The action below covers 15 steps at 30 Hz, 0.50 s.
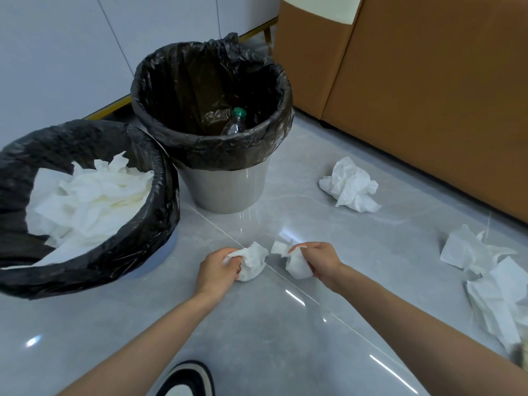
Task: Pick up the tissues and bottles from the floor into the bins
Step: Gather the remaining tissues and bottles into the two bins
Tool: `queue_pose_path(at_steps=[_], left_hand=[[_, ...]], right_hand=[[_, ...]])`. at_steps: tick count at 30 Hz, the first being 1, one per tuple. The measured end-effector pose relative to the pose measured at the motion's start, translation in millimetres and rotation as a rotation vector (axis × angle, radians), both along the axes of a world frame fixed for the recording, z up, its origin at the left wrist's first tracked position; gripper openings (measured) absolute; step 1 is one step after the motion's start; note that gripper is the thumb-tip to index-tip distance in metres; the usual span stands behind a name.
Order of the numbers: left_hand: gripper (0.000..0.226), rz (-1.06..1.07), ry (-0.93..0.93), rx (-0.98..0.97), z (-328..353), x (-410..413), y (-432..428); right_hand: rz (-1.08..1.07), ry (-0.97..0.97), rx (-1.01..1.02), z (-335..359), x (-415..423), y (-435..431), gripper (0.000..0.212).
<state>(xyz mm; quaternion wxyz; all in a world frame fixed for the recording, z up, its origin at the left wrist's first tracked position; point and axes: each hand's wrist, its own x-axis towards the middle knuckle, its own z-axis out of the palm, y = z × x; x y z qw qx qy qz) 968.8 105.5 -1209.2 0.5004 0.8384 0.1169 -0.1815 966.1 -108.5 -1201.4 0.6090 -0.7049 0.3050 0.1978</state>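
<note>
My left hand point(215, 267) is closed around a crumpled white tissue point(253, 262) just above the floor. My right hand point(318, 260) grips a second white tissue point(294, 260) a little to the right of it. On the left stands a blue bin point(160, 252) with a black liner, holding several white tissues point(85, 195). Behind it is a grey bin point(225, 187) with a black liner, and inside it lies a clear bottle point(235, 122) with a green cap. One loose tissue point(350, 185) lies on the floor further right.
More crumpled tissues point(485, 270) are heaped on the grey tiled floor at the right edge. A brown sofa point(428, 95) runs along the back right. A white wall point(71, 52) stands behind the bins. A black and white shoe point(185, 380) shows at the bottom.
</note>
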Motion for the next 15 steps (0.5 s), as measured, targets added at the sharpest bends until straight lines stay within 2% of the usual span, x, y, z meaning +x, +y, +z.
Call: queue_pose_path(at_steps=[1,2,4,6,9,11,15], left_hand=[[0.022,-0.1,-0.066,0.099,-0.3,0.2,2.1],[0.019,-0.22,-0.135,0.198,0.4,-0.1,3.0],[0.017,-0.442,-0.226,0.346,1.9,0.0,3.9],[0.019,-0.624,-0.244,0.48,3.8,-0.1,-0.5],[0.022,-0.823,-0.206,0.63,5.2,-2.1,-13.7],[0.023,-0.909,-0.202,0.756,5.9,-5.8,-23.5],[0.025,-0.941,-0.187,0.847,2.9,-18.6,-30.7]], right_hand=[[-0.003,0.038,0.02,-0.2,-2.1,-0.5,0.032],[0.066,0.051,-0.074,-2.3,-5.5,-2.3,0.034],[0.281,-0.004,-0.429,-6.2,-16.5,-2.4,0.042],[0.429,-0.116,-0.687,-11.7,-28.0,-1.9,0.044],[0.688,-0.253,-0.899,-16.3,-41.2,-1.7,0.033],[0.842,-0.311,-0.939,-20.7,-48.4,-2.4,0.031],[0.818,-0.359,-0.865,-21.6,-60.5,-4.4,0.034]])
